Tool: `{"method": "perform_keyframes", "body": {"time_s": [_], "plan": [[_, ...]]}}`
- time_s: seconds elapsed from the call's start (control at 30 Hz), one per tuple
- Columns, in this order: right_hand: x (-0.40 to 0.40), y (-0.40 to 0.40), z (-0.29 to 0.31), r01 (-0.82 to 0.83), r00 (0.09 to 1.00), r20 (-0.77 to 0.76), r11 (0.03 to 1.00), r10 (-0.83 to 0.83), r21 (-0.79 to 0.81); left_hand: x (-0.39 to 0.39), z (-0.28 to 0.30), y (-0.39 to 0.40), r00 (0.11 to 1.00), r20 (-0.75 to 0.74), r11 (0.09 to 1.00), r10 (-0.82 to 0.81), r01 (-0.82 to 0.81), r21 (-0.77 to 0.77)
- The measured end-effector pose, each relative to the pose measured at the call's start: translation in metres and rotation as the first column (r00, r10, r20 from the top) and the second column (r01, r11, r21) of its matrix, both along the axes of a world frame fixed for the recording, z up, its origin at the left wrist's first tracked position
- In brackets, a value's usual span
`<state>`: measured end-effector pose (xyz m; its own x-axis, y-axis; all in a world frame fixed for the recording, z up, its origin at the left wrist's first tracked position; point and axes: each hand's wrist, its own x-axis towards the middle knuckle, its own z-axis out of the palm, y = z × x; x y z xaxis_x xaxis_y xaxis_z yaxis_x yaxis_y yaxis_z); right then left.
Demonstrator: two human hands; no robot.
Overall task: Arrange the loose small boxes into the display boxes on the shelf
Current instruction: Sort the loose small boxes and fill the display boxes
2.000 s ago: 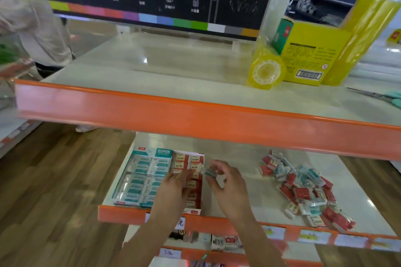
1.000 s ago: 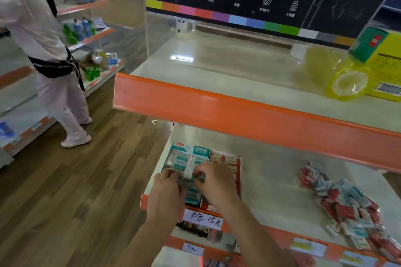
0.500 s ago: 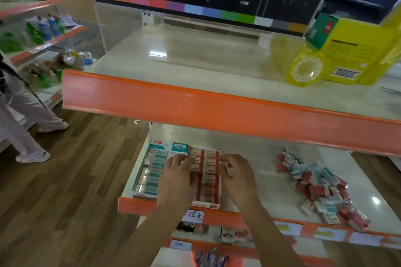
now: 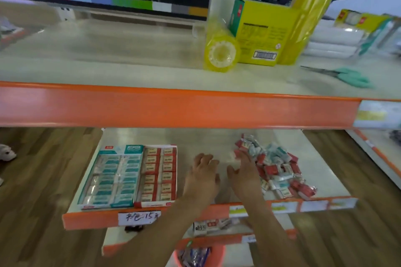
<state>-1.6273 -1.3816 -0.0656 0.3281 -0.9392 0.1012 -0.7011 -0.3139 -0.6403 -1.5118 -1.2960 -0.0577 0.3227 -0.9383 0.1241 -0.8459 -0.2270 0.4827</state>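
On the middle shelf (image 4: 206, 138) a teal display box (image 4: 110, 178) and a red display box (image 4: 158, 174) stand side by side at the left, both filled with rows of small boxes. A heap of loose red and teal small boxes (image 4: 275, 167) lies at the right. My left hand (image 4: 202, 176) hovers over the bare shelf between them, fingers spread and holding nothing. My right hand (image 4: 244, 171) reaches to the heap's left edge with fingers extended, touching the nearest boxes.
The upper shelf's orange edge (image 4: 173, 108) overhangs the work area. On top stand a yellow tape roll (image 4: 221, 54), a yellow carton (image 4: 262, 34) and teal-handled scissors (image 4: 345, 76). A lower shelf with small goods (image 4: 208, 225) and a red bucket (image 4: 195, 256) sit below.
Both hands have left the red display box and moved right across the shelf. My right hand now reaches the loose heap. The view has swung to the right.
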Motion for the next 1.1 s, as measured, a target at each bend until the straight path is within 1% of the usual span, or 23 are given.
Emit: {"method": "perform_keyframes", "body": {"time_s": [0.07,0.17,0.23,0.27,0.3,0.37,0.43,0.53,0.67,0.73,0.8,0.87,0.9,0.97,1.0,1.07,1.1], "plan": [[-0.006,-0.008,-0.002,-0.01,0.999,-0.044,1.0,0.009,-0.017,-0.012,-0.001,-0.012,0.998,0.036,0.997,-0.05,0.048,0.054],[-0.011,-0.02,-0.005,-0.06,0.974,-0.216,0.998,0.065,0.026,-0.026,0.001,-0.032,0.988,0.091,0.988,-0.127,0.118,0.096],[-0.015,-0.026,-0.007,-0.098,0.941,-0.322,0.994,0.107,0.044,-0.033,0.003,-0.046,0.984,0.074,0.978,-0.162,0.15,0.147],[-0.016,-0.029,-0.008,-0.106,0.93,-0.352,0.994,0.111,0.032,-0.036,0.003,-0.052,0.985,0.055,0.973,-0.166,0.155,0.171],[-0.016,-0.03,-0.008,-0.109,0.927,-0.358,0.994,0.11,0.024,-0.038,0.002,-0.057,0.987,0.03,0.97,-0.158,0.149,0.194],[-0.013,-0.03,-0.005,-0.088,0.932,-0.348,0.994,0.103,0.059,-0.038,-0.001,-0.061,0.992,-0.019,0.966,-0.122,0.123,0.229],[-0.008,-0.027,-0.002,-0.026,0.931,-0.36,0.995,0.06,0.097,-0.036,-0.004,-0.061,0.996,0.005,0.967,-0.092,0.088,0.239],[-0.006,-0.015,-0.002,0.018,0.957,-0.29,0.997,0.004,0.073,-0.033,-0.006,-0.056,0.997,0.072,0.987,-0.016,0.005,0.159],[-0.012,0.008,-0.012,-0.048,0.994,-0.106,0.992,0.035,-0.121,-0.028,-0.012,-0.026,0.981,0.164,0.992,0.105,-0.116,0.059],[-0.015,0.014,-0.016,-0.062,0.998,0.008,0.988,0.063,-0.143,-0.024,-0.016,-0.01,0.968,0.208,0.989,0.142,-0.146,0.003],[-0.018,0.017,-0.018,-0.071,0.992,0.095,0.988,0.084,-0.136,-0.019,-0.019,0.001,0.967,0.199,0.987,0.16,-0.154,-0.044],[-0.021,0.014,-0.019,-0.059,0.989,0.13,0.992,0.074,-0.112,-0.015,-0.022,0.006,0.974,0.145,0.982,0.177,-0.165,-0.089],[-0.022,0.012,-0.02,-0.064,0.989,0.127,0.994,0.076,-0.09,-0.013,-0.023,0.008,0.979,0.088,0.978,0.181,-0.17,-0.116],[-0.023,0.01,-0.02,-0.116,0.989,0.081,0.992,0.12,-0.058,-0.012,-0.025,0.011,0.981,-0.082,0.966,0.174,-0.187,-0.181],[-0.023,0.01,-0.02,-0.151,0.987,0.053,0.986,0.155,-0.068,-0.011,-0.025,0.012,0.97,-0.178,0.954,0.167,-0.205,-0.218],[-0.024,0.011,-0.02,-0.222,0.974,0.016,0.969,0.225,-0.109,-0.009,-0.024,0.014,0.928,-0.336,0.926,0.163,-0.261,-0.272],[-0.026,0.011,-0.021,-0.254,0.967,-0.001,0.96,0.256,-0.118,-0.009,-0.024,0.015,0.908,-0.385,0.916,0.163,-0.284,-0.283]]}}
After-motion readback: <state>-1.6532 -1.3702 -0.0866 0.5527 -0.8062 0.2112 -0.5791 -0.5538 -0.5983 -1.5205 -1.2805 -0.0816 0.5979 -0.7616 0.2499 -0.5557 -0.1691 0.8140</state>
